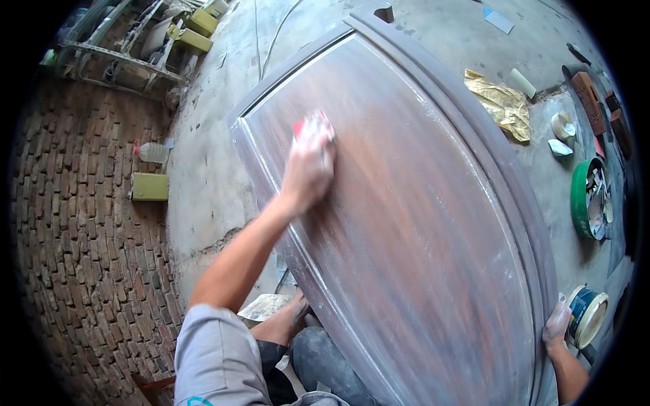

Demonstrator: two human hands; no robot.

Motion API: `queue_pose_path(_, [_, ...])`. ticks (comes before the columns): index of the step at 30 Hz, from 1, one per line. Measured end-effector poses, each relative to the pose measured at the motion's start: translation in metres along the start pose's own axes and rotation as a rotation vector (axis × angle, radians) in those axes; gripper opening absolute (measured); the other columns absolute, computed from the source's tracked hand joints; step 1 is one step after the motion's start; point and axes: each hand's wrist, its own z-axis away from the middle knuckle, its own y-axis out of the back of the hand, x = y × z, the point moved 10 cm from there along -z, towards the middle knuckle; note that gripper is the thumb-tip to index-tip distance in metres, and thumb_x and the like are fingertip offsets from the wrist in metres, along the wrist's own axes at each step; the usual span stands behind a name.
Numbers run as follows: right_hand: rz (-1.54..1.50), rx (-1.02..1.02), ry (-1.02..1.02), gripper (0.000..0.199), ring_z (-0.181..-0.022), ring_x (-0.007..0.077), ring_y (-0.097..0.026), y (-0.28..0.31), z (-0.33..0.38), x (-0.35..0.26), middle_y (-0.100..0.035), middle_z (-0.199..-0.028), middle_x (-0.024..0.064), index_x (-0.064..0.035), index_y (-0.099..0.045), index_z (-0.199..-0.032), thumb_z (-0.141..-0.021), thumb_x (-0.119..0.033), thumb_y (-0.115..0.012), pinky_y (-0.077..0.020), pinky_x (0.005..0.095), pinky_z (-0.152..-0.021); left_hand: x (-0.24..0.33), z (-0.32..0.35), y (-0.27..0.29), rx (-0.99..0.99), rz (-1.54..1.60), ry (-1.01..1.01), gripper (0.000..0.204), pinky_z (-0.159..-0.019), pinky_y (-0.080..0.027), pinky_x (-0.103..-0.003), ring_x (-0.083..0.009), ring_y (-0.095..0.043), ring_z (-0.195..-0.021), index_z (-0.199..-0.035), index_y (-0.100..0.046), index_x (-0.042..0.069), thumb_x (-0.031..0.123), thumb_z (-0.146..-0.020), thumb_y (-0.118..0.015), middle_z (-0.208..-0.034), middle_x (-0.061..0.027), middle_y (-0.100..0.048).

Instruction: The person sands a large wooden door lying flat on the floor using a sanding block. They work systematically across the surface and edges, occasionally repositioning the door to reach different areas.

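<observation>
A large brown wooden panel [406, 223] with a raised frame lies before me, streaked with pale dust. On its upper left part, my left hand [311, 169] is closed over a red sanding pad [321, 120] pressed to the surface. Motion blurs the fingers and most of the pad is covered by them. At the lower right, my right hand [558, 323], whitened with dust, grips the panel's outer edge. Beside that hand stands a round tub [588, 317] with a dark blue label.
Along the left runs a brick surface [88, 223], with an olive tin [149, 187] and a clear plastic bottle [153, 151] near it. A metal rack [115, 57] is at the upper left. Gold crumpled sheeting [500, 105] and a green round container [581, 197] of scraps lie right.
</observation>
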Motion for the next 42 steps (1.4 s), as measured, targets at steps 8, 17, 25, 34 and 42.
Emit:
queue_pose_path(8, [-0.041,0.099,0.124,0.056,-0.055,0.0360,-0.045,-0.010,-0.004,-0.006,-0.046,-0.060,0.0229,0.0084,-0.050,-0.080,-0.113,-0.030,-0.025,-0.0348,0.0477,-0.059,-0.109,-0.054,0.011,-0.087,-0.095,0.380,0.029,-0.084,-0.050,-0.052,-0.0495,-0.063,-0.100,-0.105,-0.062,0.001,0.022,-0.105,-0.042,-0.106,-0.0319,-0.065])
queue_pose_path(17, [-0.087,0.014,0.053,0.055,-0.058,0.0357,-0.046,-0.015,-0.004,0.005,-0.048,-0.064,0.0241,0.0090,-0.052,-0.082,-0.112,-0.030,-0.028,-0.0368,0.0470,-0.060,-0.134,-0.035,0.018,-0.170,-0.025,0.408,0.031,-0.093,-0.048,-0.051,-0.0467,-0.060,-0.113,-0.110,-0.064,0.001,0.023,-0.107,-0.042,-0.120,-0.0292,-0.063])
queue_pose_path(25, [0.053,0.127,0.117,0.055,-0.062,0.0396,-0.051,0.003,0.006,0.020,-0.052,-0.068,0.0268,0.0097,-0.055,-0.087,-0.112,-0.030,-0.028,-0.0378,0.0497,-0.062,-0.066,0.002,0.032,-0.125,0.078,0.148,0.027,-0.112,-0.044,-0.049,-0.0463,-0.053,-0.131,-0.118,-0.064,-0.002,0.012,-0.100,-0.050,-0.135,-0.0298,-0.059])
queue_pose_path(34, [0.006,0.048,0.012,0.056,-0.057,0.0335,-0.043,0.001,0.007,0.038,-0.046,-0.063,0.0222,0.0081,-0.051,-0.082,-0.113,-0.032,-0.026,-0.0335,0.0484,-0.059,-0.058,0.051,0.032,-0.149,0.038,0.220,0.035,-0.118,-0.038,-0.046,-0.0429,-0.048,-0.139,-0.126,-0.063,-0.006,0.014,-0.101,-0.050,-0.144,-0.0272,-0.054])
queue_pose_path(42, [0.053,-0.012,-0.027,0.058,-0.058,0.0348,-0.044,-0.004,-0.001,0.041,-0.046,-0.062,0.0223,0.0069,-0.053,-0.081,-0.113,-0.033,-0.026,-0.0345,0.0482,-0.060,-0.032,0.071,0.044,-0.146,-0.015,0.141,0.036,-0.121,-0.031,-0.054,-0.0464,-0.040,-0.144,-0.130,-0.060,-0.005,0.007,-0.101,-0.045,-0.151,-0.0308,-0.046])
